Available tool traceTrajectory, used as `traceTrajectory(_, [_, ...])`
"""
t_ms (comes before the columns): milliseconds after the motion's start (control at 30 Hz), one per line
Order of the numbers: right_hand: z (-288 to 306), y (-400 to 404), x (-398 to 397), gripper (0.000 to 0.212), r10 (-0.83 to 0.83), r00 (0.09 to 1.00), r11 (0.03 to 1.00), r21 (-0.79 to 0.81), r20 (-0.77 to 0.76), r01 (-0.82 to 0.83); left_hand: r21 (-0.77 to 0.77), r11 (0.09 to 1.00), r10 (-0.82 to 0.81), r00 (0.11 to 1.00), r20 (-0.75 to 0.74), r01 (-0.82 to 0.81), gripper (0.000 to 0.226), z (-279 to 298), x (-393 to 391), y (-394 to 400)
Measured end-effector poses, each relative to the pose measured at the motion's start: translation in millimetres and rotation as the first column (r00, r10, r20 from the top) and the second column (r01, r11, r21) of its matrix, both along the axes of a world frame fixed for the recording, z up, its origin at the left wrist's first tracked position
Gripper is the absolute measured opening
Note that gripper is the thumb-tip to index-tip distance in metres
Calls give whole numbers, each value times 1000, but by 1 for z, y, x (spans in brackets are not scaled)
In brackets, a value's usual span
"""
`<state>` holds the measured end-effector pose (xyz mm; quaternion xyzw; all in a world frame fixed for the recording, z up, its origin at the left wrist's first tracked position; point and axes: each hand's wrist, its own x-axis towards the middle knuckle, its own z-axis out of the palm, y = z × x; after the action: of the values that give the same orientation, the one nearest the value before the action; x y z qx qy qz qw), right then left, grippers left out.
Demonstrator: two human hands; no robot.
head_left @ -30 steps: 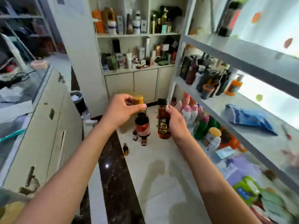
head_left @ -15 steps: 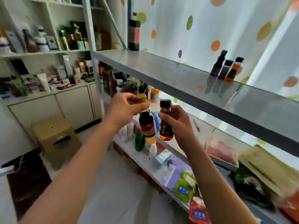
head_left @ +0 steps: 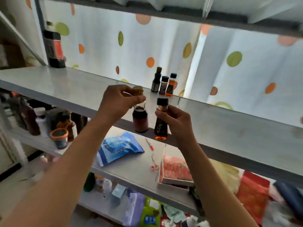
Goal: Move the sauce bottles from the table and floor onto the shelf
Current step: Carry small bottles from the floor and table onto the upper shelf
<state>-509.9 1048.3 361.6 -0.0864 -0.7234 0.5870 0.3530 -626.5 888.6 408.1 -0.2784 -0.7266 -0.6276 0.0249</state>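
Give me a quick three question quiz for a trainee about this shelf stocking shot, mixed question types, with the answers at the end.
1. True or false: the left hand grips the gold-capped bottle near its neck.
2. Multiple choice: how many small bottles already stand together at the back of the upper shelf? A) one B) three C) five
3. Fill in: the right hand holds a bottle with a ____ cap.

Key
1. True. The fingers pinch just below the gold cap.
2. B. The three small bottles stand close together near the dotted curtain.
3. Black. The black-capped bottle holds amber liquid and is held in front of the shelf edge, not yet set down.
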Motion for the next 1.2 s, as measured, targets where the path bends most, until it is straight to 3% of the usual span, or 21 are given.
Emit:
traceTrajectory(267, [27,52,-61,17,-240,970,970,33,-35,241,-15,991,-137,988,-76,137,63,25,-84,70])
traceTrajectory(433, [41,87,-116,14,-413,911,911,3,-8,413,-82,985,-163,977,-136,152,71,28,-149,114])
traceTrajectory(733, [35,142,-190,22,-529,835,840,232,147,491,-181,972,-188,957,-223,149,51,27,-237,182])
traceTrajectory(833, [35,153,-206,13,-517,837,850,217,179,479,-197,971,-180,961,-211,138,50,27,-251,198])
traceTrajectory(1200, [39,185,-227,16,-493,849,862,236,189,448,-245,959,-174,978,-112,142,52,24,-276,227])
